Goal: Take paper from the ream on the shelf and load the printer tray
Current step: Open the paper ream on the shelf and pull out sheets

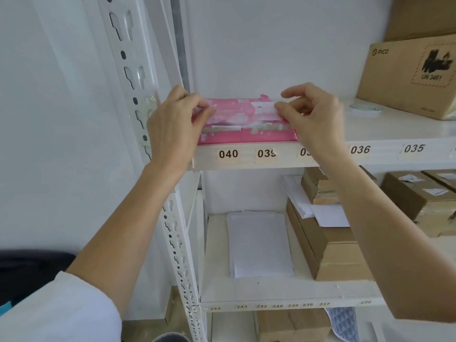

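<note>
Pink plastic-wrapped ream of paper (243, 122) lies flat on the upper white metal shelf (370, 134), at its far left end beside the perforated white upright (133, 77), above the labels 040 and 039. Its long axis seems to run left to right along the shelf edge, one long side facing the person; the wrapper looks torn open on top near the far right corner.

Both hands are on it. The left hand (172, 119) curls around the left end, fingers pinching the wrapper's top. The right hand (313, 114) pinches at the right end, thumb and forefinger closed on what looks like a white sheet or flap; whether it is paper or wrapper I cannot tell.

To do this well, I'd say the left hand should pin the pack while the right lifts a modest stack squarely, keeping edges aligned so nothing bends.

No printer is in sight. Loose white sheets (259, 243) lie on the shelf below.
</note>
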